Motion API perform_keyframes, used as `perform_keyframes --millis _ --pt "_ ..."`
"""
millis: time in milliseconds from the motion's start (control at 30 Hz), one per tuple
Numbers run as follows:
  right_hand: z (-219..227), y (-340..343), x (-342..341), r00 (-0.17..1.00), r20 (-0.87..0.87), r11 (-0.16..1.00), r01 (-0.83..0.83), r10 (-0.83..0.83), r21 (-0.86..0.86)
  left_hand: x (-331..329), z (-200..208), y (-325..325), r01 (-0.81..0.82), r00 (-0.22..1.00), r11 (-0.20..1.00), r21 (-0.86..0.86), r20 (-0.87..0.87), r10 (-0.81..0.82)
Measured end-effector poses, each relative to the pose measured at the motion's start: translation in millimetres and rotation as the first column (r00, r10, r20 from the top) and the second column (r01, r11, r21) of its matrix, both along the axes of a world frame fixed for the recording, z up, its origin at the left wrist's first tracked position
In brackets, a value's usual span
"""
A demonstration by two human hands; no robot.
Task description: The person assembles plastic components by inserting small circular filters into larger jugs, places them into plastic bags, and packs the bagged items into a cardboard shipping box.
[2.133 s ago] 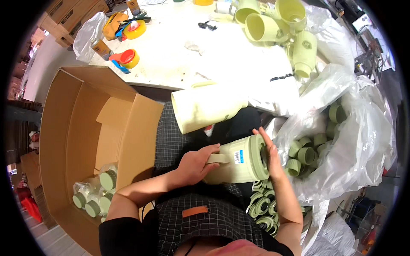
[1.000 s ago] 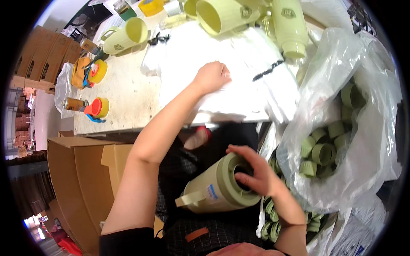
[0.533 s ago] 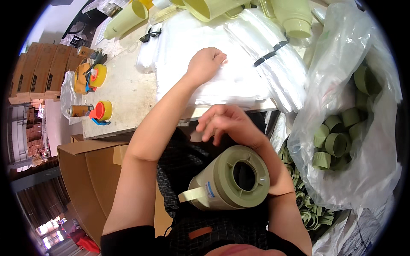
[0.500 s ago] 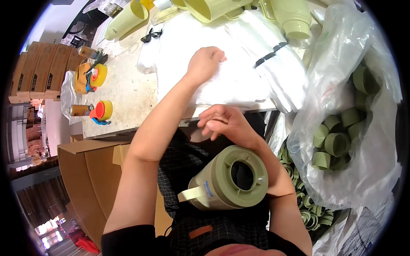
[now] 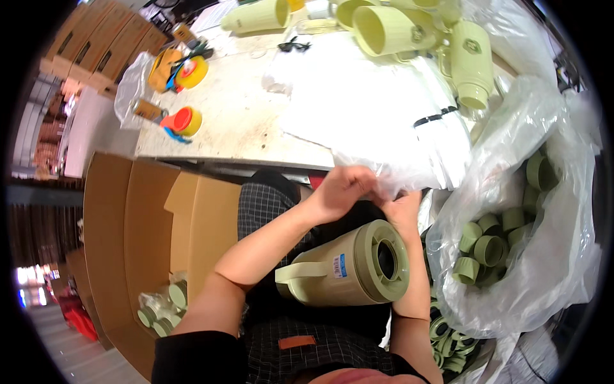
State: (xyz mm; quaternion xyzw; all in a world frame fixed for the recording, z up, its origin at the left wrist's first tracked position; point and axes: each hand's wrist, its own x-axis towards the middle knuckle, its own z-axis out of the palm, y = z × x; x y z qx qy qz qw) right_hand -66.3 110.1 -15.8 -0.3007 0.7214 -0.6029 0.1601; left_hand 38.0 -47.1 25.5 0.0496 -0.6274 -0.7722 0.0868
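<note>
At the table's near edge, my left hand (image 5: 347,192) pinches the edge of a thin clear plastic bag (image 5: 400,184). Close by on the right, my right hand (image 5: 404,210) grips the same bag edge, its fingers partly hidden. The bag lies at the front of a pile of flat white plastic bags (image 5: 358,102). Across my lap rests a pale green thermos jug (image 5: 313,281), on its side. Its handle points left, and its round end with a dark hole faces right. A small blue-and-white label (image 5: 339,265) is stuck on its body.
An open cardboard box (image 5: 128,217) with green-ended items stands at my left. A clear sack (image 5: 543,281) of green cups is at my right, above loose green rings (image 5: 451,345). Green jug bodies (image 5: 384,32), a green thermos (image 5: 471,57) and yellow tape rolls (image 5: 185,120) sit on the table.
My left hand has come back from the middle of the bag pile to its near edge. Both hands have taken hold of a bag there. The view has shifted, and the jug has turned slightly.
</note>
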Motion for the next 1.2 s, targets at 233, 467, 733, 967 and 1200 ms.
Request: perform_keyframes --millis 233,467,733,967,1200 --pt "-25.5 57.5 -16.9 0.482 0.874 0.659 0.678 -0.065 -0.325 34.1 4.1 -21.6 0.053 0.991 0.985 -0.164 0.129 -0.032" --pt "-43.9 93.3 132.2 0.824 -0.182 0.827 0.557 -0.537 0.081 100.9 76.8 19.0 -0.178 0.979 0.782 -0.597 -0.184 0.082" --pt "-42.4 71.3 197.1 0.937 0.037 0.929 -0.350 0.348 0.121 260.6 13.9 50.6 -0.416 0.809 0.536 -0.734 -0.029 0.587" --pt "37.3 -25.4 234.9 0.527 0.103 0.508 -0.845 0.843 0.170 322.6 -8.5 46.6 -0.947 0.264 0.219 -0.235 -0.183 0.947" --pt "101.1 -104.6 334.0 0.110 -0.098 0.086 -0.971 0.989 -0.225 525.5 29.7 -77.9 -0.994 0.062 0.087 -0.073 0.289 0.955"
